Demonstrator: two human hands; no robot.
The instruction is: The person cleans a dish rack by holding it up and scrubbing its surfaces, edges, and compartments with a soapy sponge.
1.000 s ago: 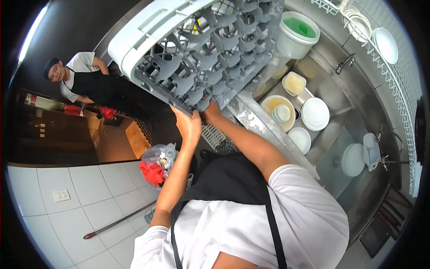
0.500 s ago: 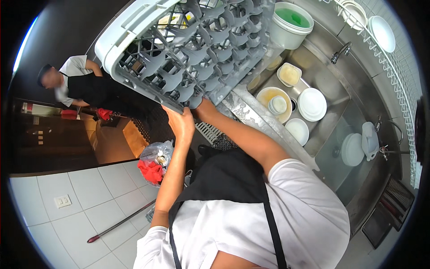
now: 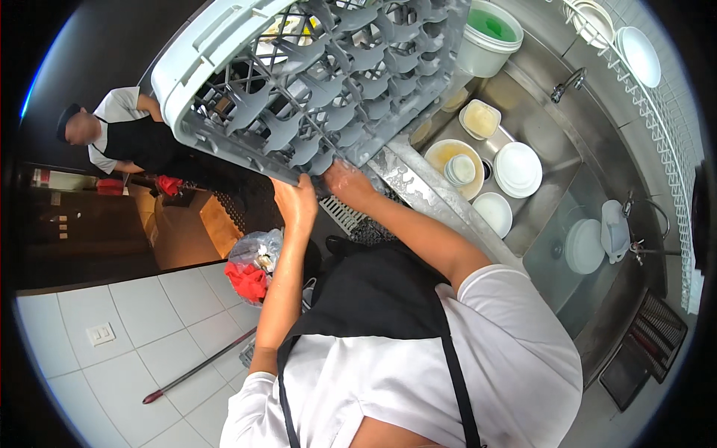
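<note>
A large grey plastic dishwasher rack (image 3: 198, 71), with rows of curved pegs over an open lattice, is tilted up in front of me. My left hand (image 3: 296, 200) is closed on its near lower edge, thumb on the outer side. Close beside it, my right hand (image 3: 348, 184) grips the same edge near the pegs, its fingertips partly hidden by the rack. Through the lattice some white and yellow things show, too covered to make out.
On my right, a steel sink (image 3: 549, 119) holds a plate stack (image 3: 517, 170) and several bowls; plates (image 3: 585, 246) lie in the water-filled basin. A white bucket (image 3: 478, 63) contains green liquid. At left are a co-worker (image 3: 127, 134), a bagged bin (image 3: 254, 265) and a pole (image 3: 198, 367).
The rack has shifted slightly left and toward me. My left hand has moved a little left with it, and more of my right hand shows now.
</note>
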